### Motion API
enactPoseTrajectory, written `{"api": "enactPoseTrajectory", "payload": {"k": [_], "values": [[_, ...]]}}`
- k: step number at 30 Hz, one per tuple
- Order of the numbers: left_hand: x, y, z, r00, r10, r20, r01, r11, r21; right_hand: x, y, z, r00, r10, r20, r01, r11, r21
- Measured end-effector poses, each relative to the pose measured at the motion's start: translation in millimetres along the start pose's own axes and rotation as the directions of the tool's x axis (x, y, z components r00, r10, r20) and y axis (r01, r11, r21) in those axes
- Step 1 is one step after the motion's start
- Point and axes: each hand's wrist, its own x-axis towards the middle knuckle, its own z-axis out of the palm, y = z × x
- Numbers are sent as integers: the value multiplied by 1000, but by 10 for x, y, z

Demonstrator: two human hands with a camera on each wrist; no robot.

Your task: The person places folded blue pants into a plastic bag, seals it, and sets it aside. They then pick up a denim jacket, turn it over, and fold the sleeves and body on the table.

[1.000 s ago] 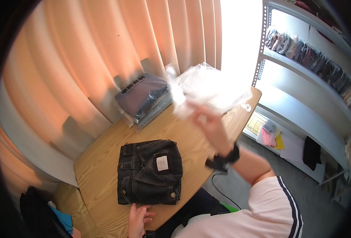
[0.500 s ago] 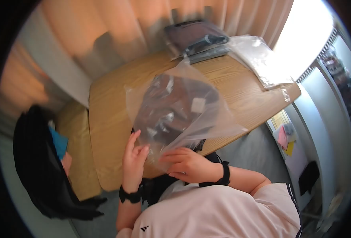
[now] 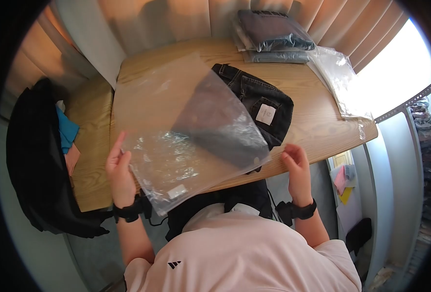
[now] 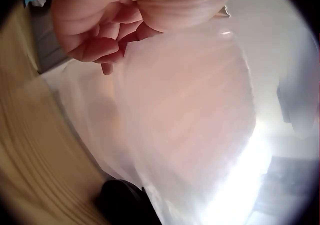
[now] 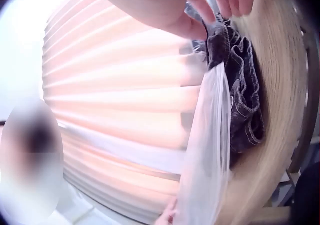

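A clear plastic bag (image 3: 176, 131) hangs tilted over the table, covering part of the folded dark jeans (image 3: 282, 109) with a white label. At the bag's left edge, my left hand (image 3: 120, 175) pinches the plastic; its curled fingers meet the bag (image 4: 185, 105) in the left wrist view. Just off the bag's right corner is my right hand (image 3: 298, 177), fingers loosely bent and holding nothing. The right wrist view shows that hand (image 5: 165, 7) above the jeans (image 5: 245, 95), apart from the bag (image 5: 205, 150).
Bagged garments (image 3: 274, 36) are stacked at the table's back, beside a pile of clear bags (image 3: 339, 85). Black cloth (image 3: 35, 165) hangs at the left near a blue item (image 3: 65, 129). Shelves (image 3: 395, 141) stand at the right, and curtains (image 3: 181, 22) behind the table.
The right hand has brought a bag from the back pile over the jeans, then let go and moved right. The left hand has taken the bag's edge and moved left. The view has turned.
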Motion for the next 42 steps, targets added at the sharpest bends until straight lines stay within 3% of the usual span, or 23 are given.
{"api": "enactPoseTrajectory", "payload": {"k": [1, 3, 4, 6, 7, 11, 13, 17, 19, 22, 25, 27, 31, 33, 34, 36, 37, 39, 40, 42], "values": [[22, -17, -102, 999, 12, -29, -11, 1000, 29, 32, -14, 27, 1000, 4, -2, -4, 1000, -3], [45, -25, -265, 996, 20, -82, -14, 998, 63, 121, -87, 102, 961, 253, -108, -173, 861, 478], [45, -8, -341, 996, 17, -82, -12, 998, 62, 187, -133, 98, 961, 255, -109, -174, 862, 476], [32, 30, -482, 997, -38, -69, 46, 992, 117, 333, -230, 66, 847, 439, 300, -529, 641, 557], [32, 14, -533, 997, -39, -65, 47, 992, 117, 396, -301, 134, 812, 494, 311, -581, 642, 499], [15, -32, -653, 987, -64, -151, 81, 991, 107, 665, -449, 323, 787, 474, 395, -615, 649, 447], [-45, -23, -691, 980, -81, -179, 101, 989, 108, 798, -429, 355, 679, 461, 572, -728, 523, 442], [-76, -7, -703, 968, -100, -230, 126, 987, 101, 864, -383, 504, 707, 493, 507, -702, 574, 422], [-99, -20, -742, 958, -102, -269, 130, 987, 90, 829, -410, 577, 778, 470, 417, -623, 665, 411], [-75, -63, -899, 979, -76, -189, 94, 991, 92, 806, -427, 536, 749, 479, 458, -661, 586, 468], [-68, -7, -979, 966, -127, -225, 152, 984, 97, 843, -306, 498, 768, 465, 441, -640, 598, 482], [14, 43, -1120, 968, -123, -218, 169, 964, 207, 942, -275, 523, 769, 470, 433, -638, 606, 474], [197, 122, -1157, 979, -99, -178, 127, 980, 151, 1134, -287, 468, 739, 505, 446, -669, 629, 396], [179, 267, -1207, 967, -198, -159, 245, 891, 382, 1224, -197, 432, 713, 505, 486, -690, 630, 358], [148, 323, -1187, 968, -199, -152, 243, 888, 391, 1254, -131, 426, 730, 500, 466, -674, 641, 369], [24, 427, -1077, 985, 104, -137, 7, 772, 636, 1247, -55, 365, 745, 500, 442, -661, 642, 387], [-62, 512, -1023, 987, 100, -127, 6, 766, 643, 1230, -44, 311, 767, 461, 447, -630, 673, 387], [-207, 649, -917, 984, 62, 165, -173, 526, 833, 1152, -18, 246, 788, 426, 445, -599, 698, 393], [-243, 633, -827, 984, 58, 170, -175, 525, 833, 1098, -9, 236, 809, 432, 398, -580, 693, 427], [-401, 554, -612, 884, -134, 448, -337, 481, 809, 947, 6, 170, 824, 440, 358, -565, 686, 458]]}}
